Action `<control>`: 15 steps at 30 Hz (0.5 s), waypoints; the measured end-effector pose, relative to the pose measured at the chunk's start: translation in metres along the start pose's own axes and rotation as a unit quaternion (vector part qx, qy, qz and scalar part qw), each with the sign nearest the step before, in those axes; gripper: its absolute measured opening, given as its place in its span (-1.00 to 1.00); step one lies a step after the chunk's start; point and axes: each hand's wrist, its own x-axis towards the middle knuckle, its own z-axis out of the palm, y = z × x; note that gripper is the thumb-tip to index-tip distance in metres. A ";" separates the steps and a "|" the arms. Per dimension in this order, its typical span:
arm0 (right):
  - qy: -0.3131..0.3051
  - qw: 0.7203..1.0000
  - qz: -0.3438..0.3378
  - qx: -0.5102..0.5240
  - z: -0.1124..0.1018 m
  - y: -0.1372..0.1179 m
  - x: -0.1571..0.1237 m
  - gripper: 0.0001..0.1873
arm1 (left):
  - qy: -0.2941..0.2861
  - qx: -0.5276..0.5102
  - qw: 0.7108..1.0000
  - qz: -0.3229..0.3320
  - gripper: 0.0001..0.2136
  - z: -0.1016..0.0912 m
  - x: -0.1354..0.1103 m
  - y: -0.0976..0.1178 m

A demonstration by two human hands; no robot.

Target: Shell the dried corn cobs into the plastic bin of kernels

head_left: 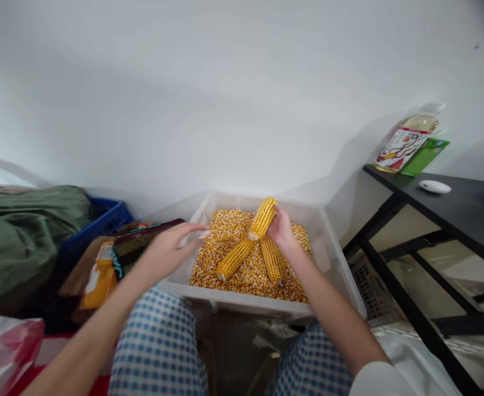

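Head view: right hand (281,228) holds cob (262,219) over kernels (225,231) in bin (242,297)

Right hand is closed around the cob's lower half, with the cob tilted and its tip pointing toward the far wall. Two more cobs (236,259) lie on the kernels directly below, splayed apart, their upper ends near the held cob. Left hand (168,250) is open and empty, fingers extended over the bin's near left corner, touching no cob. Outward left of the bin: orange packet (97,280), blue crate (110,220), green bag (23,236). To the right, bottle (402,146) stands on black table (465,220). Checked trousers (155,341) show below.
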 end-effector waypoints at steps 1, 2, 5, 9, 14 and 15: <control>-0.024 1.000 -0.002 -0.018 0.003 0.000 -0.004 -0.58 | -0.007 -0.072 0.997 -0.009 -0.67 0.030 0.024 0.014; -0.054 0.998 -0.003 -0.038 0.005 -0.001 -0.008 -0.53 | -0.017 -0.152 0.988 -0.022 -0.61 0.060 0.048 0.025; -0.123 0.987 -0.012 -0.102 0.008 -0.002 -0.013 -0.45 | -0.118 -0.398 0.902 -0.116 -0.64 0.132 0.107 0.037; 0.017 0.964 -0.069 -0.258 0.000 0.001 -0.005 -0.56 | -0.117 -0.504 0.826 -0.225 -0.72 0.157 0.150 0.011; -0.137 0.736 -0.154 -0.645 0.005 0.043 -0.016 -0.65 | 0.039 -0.546 0.799 -0.249 -0.73 0.131 0.172 -0.029; -0.231 0.670 -0.178 -0.683 0.009 0.057 -0.022 -0.61 | 0.040 -0.556 0.790 -0.253 -0.72 0.127 0.174 -0.033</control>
